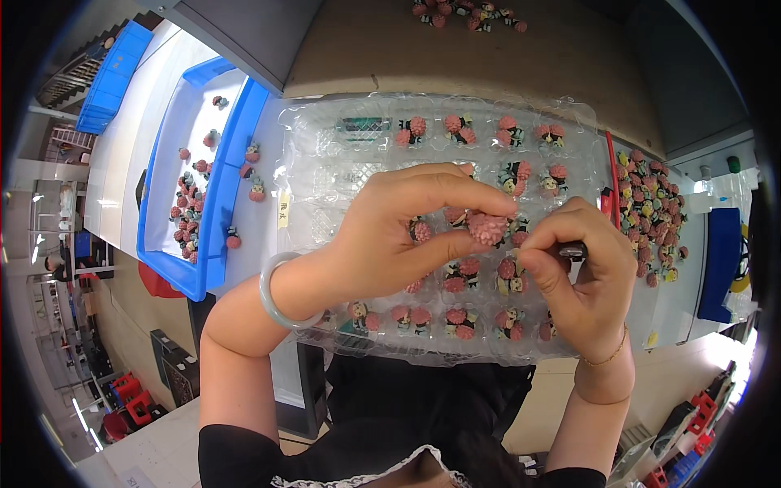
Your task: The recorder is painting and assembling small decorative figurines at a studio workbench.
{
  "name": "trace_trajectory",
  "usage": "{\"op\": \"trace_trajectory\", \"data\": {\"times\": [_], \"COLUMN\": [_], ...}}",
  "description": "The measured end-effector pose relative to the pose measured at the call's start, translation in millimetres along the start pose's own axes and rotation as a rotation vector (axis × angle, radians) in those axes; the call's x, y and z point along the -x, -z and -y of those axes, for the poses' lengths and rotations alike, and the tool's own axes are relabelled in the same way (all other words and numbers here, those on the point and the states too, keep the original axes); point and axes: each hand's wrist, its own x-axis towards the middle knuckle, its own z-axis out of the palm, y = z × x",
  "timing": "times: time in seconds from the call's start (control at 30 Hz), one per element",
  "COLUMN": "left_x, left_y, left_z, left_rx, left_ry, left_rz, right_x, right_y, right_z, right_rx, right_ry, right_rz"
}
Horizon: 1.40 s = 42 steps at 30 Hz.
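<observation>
Both hands over clear tray, pink figure pinched in left hand.

L to R: blue bin (213, 203) at worktop's left edge w/ approx. 20 loose figures; clear tray (325, 163) in middle; loose pile (651, 213) at right edge, too many to count. Left hand (390, 236) fingers closed, gripping one pink figure (486, 228) by thumb + forefinger above tray centre. Right hand (578, 272) fingers curled shut on a small dark item, can't tell what. Tray prob. over half filled: approx. 20 pockets hold figures, left col. + a few upper-left pockets still bare. Another small pile (468, 15) at far edge.
</observation>
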Motion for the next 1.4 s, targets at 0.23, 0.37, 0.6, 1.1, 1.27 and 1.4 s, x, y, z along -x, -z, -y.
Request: {"op": "trace_trajectory", "data": {"times": [0.23, 0.37, 0.6, 1.1, 1.27, 1.4], "left_x": [-1, -2, -4, 15, 108, 217], "left_y": [0, 1, -10, -77, -106, -118], "left_z": [0, -1, -8, -77, -107, 28], "left_rx": [-0.023, -0.072, -0.076, -0.037, -0.14, -0.424], "left_ry": [-0.163, -0.213, -0.263, -0.077, 0.398, 0.481], "left_rz": [-0.01, 0.021, -0.084, -0.151, 0.642, 0.304], "right_x": [1, -2, 8, 57, 92, 116], "right_y": [-4, -5, 3, 84, 161, 182], "right_z": [-5, 2, -10, 27, -49, -100], "right_rx": [-0.054, -0.146, 0.153, 0.136, 0.697, 0.922], "right_ry": [-0.096, -0.213, 0.344, 0.227, -0.422, -0.566], "right_rz": [0.082, 0.001, -0.035, 0.025, -0.455, -0.5]}}
